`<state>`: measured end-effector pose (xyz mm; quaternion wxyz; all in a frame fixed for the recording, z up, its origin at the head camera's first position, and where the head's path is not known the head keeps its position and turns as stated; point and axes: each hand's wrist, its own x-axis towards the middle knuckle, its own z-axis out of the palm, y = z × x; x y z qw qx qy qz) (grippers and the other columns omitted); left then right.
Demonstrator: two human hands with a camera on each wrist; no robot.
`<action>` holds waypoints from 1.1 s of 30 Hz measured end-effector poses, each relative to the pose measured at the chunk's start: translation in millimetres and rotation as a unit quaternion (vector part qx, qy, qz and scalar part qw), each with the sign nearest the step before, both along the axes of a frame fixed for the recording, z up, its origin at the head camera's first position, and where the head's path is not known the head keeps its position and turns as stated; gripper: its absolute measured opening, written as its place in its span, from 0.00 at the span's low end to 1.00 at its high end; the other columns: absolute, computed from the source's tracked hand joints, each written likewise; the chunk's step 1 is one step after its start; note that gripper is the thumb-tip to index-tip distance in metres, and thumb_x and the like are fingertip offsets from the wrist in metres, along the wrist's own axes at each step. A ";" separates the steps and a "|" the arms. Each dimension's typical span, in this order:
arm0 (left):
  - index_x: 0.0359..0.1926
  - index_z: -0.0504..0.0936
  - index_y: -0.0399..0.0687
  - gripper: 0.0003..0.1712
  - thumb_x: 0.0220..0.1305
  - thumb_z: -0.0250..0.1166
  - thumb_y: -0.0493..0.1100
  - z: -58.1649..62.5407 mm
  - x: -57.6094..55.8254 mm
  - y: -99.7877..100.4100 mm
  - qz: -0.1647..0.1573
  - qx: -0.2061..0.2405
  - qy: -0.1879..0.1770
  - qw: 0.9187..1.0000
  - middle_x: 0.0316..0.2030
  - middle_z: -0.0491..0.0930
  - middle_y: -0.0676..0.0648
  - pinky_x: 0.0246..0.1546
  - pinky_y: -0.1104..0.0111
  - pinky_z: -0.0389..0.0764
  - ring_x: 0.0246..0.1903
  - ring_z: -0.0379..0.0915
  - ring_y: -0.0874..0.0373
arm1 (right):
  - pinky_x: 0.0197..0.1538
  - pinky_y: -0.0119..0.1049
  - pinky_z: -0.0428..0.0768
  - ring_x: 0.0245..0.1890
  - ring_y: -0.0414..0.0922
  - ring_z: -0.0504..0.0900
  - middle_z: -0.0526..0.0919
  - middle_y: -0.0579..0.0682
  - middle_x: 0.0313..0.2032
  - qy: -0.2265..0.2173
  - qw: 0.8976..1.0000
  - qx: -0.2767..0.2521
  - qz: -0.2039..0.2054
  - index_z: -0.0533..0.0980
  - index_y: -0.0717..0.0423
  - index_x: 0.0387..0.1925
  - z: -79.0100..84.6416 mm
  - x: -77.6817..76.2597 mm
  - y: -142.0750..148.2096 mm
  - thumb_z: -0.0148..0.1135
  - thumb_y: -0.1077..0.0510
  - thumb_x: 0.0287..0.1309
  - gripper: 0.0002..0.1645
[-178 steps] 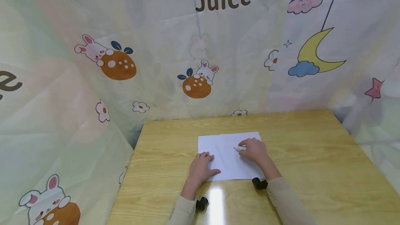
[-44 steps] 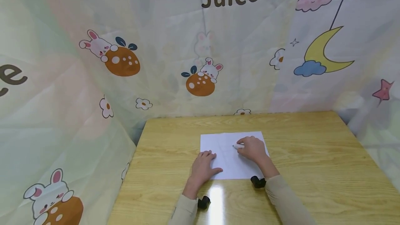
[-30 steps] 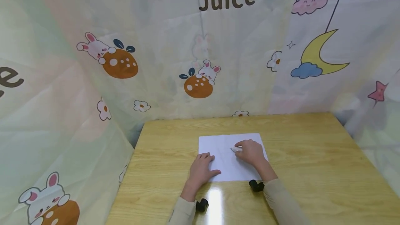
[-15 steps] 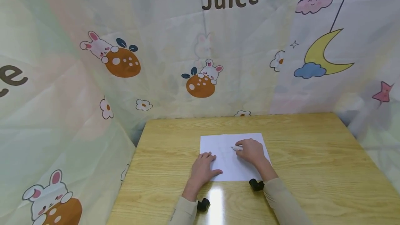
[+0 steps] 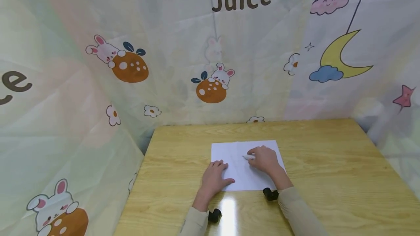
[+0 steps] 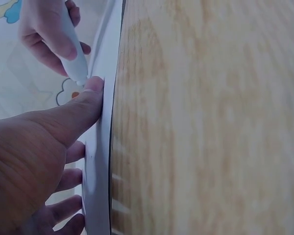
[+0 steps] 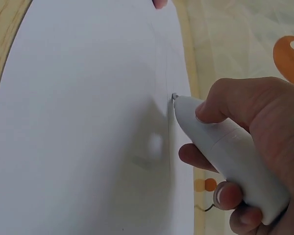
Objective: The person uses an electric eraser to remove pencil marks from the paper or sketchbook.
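Note:
A white sheet of paper (image 5: 246, 177) lies on the wooden table. My left hand (image 5: 213, 178) rests on its left side, fingers spread and thumb out toward the middle. Over the sheet's right half, my right hand (image 5: 265, 160) grips a thick white pen-shaped tool (image 5: 249, 157), its tip pointing left. Seen from the right wrist, the tool (image 7: 230, 152) ends in a small metal tip at a thin line on the paper (image 7: 78, 122); I cannot tell whether that line is a cut, crease or mark. The left wrist view shows my left thumb (image 6: 90, 95) on the paper's near edge.
The wooden table (image 5: 328, 177) extends on all sides of the sheet. A printed curtain (image 5: 164, 46) hangs behind it and to the sides. Black wrist cameras (image 5: 214, 215) sit at both sleeves, close above the tabletop.
Since the earliest frame, my right hand and the white tool have shifted slightly left across the paper. My left hand keeps its place on the sheet. The head view sways a little.

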<state>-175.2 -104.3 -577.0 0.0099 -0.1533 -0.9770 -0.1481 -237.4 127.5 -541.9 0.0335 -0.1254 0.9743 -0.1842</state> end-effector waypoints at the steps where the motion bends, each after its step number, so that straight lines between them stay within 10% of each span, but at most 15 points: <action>1: 0.59 0.80 0.48 0.39 0.52 0.70 0.66 -0.4 -0.9 0.3 -0.001 -0.001 0.004 1.000 0.60 0.74 0.43 0.59 0.58 0.70 0.59 0.67 0.49 | 0.19 0.37 0.70 0.23 0.44 0.72 0.85 0.48 0.33 0.003 1.000 -0.001 -0.002 0.86 0.46 0.42 0.4 -0.6 0.7 0.68 0.53 0.46 0.17; 33: 0.59 0.79 0.48 0.39 0.53 0.69 0.66 0.2 -2.4 1.0 -0.006 -0.008 -0.002 1.000 0.60 0.73 0.43 0.59 0.58 0.70 0.60 0.67 0.48 | 0.25 0.38 0.75 0.30 0.44 0.77 0.86 0.49 0.41 -0.033 0.999 -0.003 0.016 0.86 0.45 0.43 5.4 -13.7 2.7 0.69 0.50 0.50 0.16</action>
